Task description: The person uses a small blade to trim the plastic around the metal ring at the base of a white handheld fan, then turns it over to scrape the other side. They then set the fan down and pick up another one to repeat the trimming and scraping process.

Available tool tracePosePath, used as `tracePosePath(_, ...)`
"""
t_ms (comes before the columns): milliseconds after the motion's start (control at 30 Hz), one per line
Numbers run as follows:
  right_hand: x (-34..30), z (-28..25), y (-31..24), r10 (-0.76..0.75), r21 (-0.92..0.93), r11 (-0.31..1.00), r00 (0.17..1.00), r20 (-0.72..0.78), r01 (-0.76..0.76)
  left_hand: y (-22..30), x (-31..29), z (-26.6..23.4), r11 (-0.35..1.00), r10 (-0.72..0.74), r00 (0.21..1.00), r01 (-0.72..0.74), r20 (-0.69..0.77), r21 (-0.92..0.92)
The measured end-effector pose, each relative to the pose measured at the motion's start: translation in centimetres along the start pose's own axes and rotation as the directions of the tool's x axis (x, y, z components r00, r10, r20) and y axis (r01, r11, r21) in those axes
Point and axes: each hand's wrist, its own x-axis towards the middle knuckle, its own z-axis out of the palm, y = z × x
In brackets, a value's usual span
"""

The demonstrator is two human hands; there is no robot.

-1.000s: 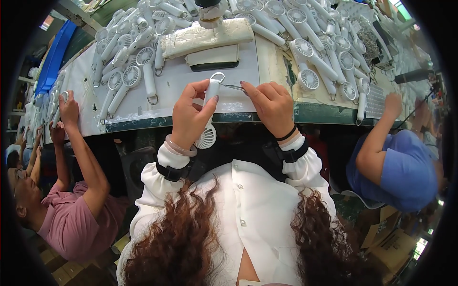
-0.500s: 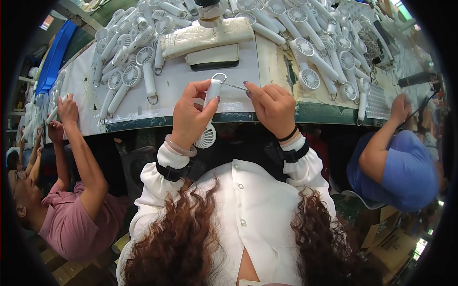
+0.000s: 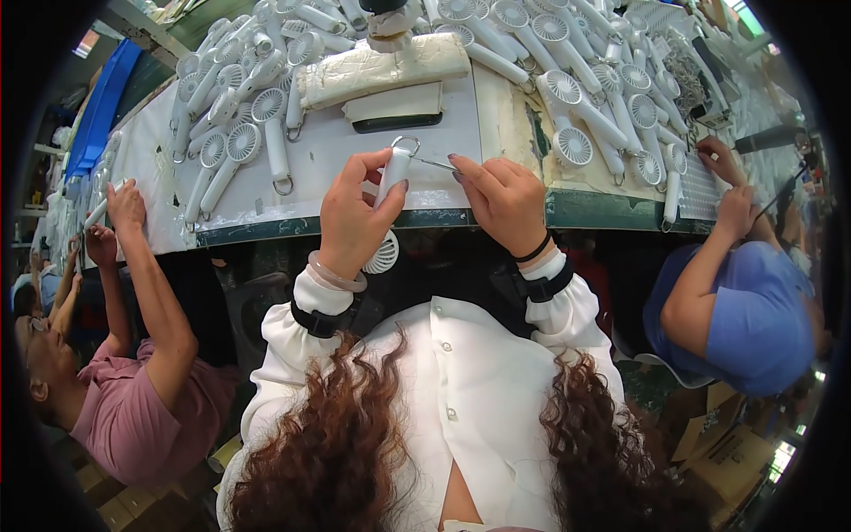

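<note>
Pinching white plastic round-headed fan (image 3: 394,168) in grip of left hand (image 3: 348,213) at edge of white-topped table (image 3: 306,168); pinching thin silver metal tool (image 3: 434,163) in right hand (image 3: 509,204), reaching to curved silver wire loop (image 3: 408,137) already at fan's end; unclear if fully seated.

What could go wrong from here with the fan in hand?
1. Slip: the thin tool points at the fan near its loop; a slip might scratch the white casing.
2. Jab: the left hand grips the fan close to the tool's tip, so the right hand could poke its fingers.
3. Drop: the fan's head sits past the table edge; a loosened grip may let it fall.
</note>
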Motion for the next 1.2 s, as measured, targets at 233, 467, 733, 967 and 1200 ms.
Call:
tracePosePath(233,-0.2,0.1,0.3,-0.003,0.003,1.0,0.999,0.032,0.002,0.2,-0.3,0.1,0.987,0.074,0.997,-0.068,-0.035,0.147)
tracePosePath(467,-0.4,0.0,0.2,-0.097,-0.23,0.97,0.993,-0.073,0.078,-0.9,0.1,-0.2,0.931,-0.128,0.986,0.156,0.107,-0.329)
tracePosePath(733,-0.4,0.0,-0.1,-0.031,-0.088,0.996,0.999,-0.038,0.027,-0.9,-0.3,-0.2,0.95,-0.096,0.989,0.125,0.113,-0.287)
tracePosePath(967,-0.2,0.1,-0.1,-0.024,-0.051,0.998,0.999,-0.028,0.022,-0.5,-0.2,-0.2,0.973,-0.069,0.994,0.086,0.083,-0.215)
tracePosePath(1200,-0.1,-0.3,0.2,0.019,-0.01,1.0,0.998,0.068,-0.019,-0.1,0.1,-0.3,0.996,-0.048,0.995,0.054,0.086,-0.071)
